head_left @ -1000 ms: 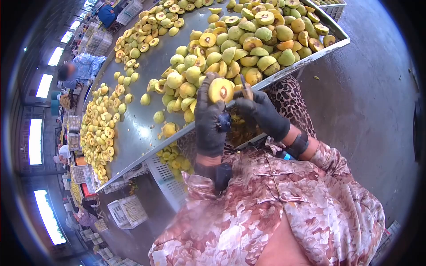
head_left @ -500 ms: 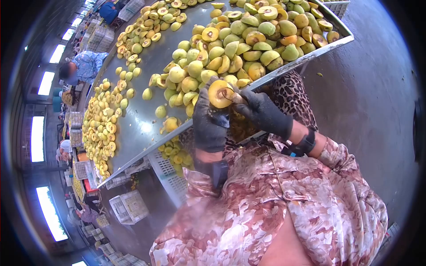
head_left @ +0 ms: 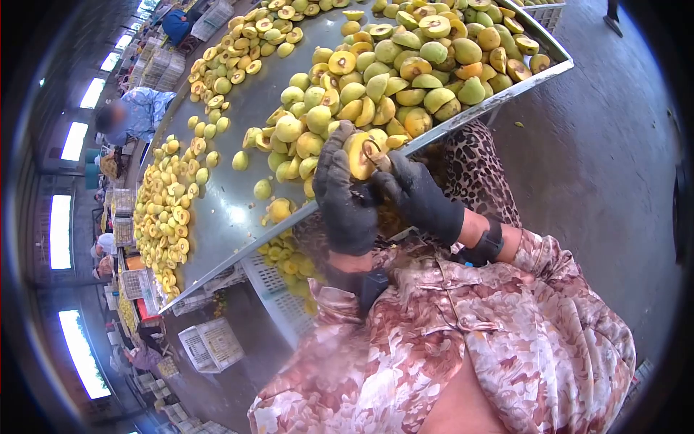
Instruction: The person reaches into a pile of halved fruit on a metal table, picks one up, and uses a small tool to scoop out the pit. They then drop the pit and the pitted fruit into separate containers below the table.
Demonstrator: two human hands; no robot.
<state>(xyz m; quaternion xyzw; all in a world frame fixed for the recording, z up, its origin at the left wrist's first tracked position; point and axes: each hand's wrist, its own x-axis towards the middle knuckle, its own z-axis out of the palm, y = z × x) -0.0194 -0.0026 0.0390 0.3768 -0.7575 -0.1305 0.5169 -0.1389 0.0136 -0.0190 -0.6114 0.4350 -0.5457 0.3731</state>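
My left hand, in a dark glove, is closed around a peach half, its cut yellow face with the brown centre turned to the right. A small pitting tool with a pale handle and a thin curved metal loop is gripped in my right hand, also gloved. The loop lies at the brown centre of the fruit. Both hands are at the near edge of a metal table, beside a big heap of yellow-green peach halves.
More halves are spread along the table's far side. Below the near edge stands a white crate with fruit in it. White crates sit on the floor to the left. A person in blue is across the table.
The peach half has turned more edge-on, and the tool's loop now shows over its centre. My left fingers have straightened and shifted; the right hand has moved slightly left.
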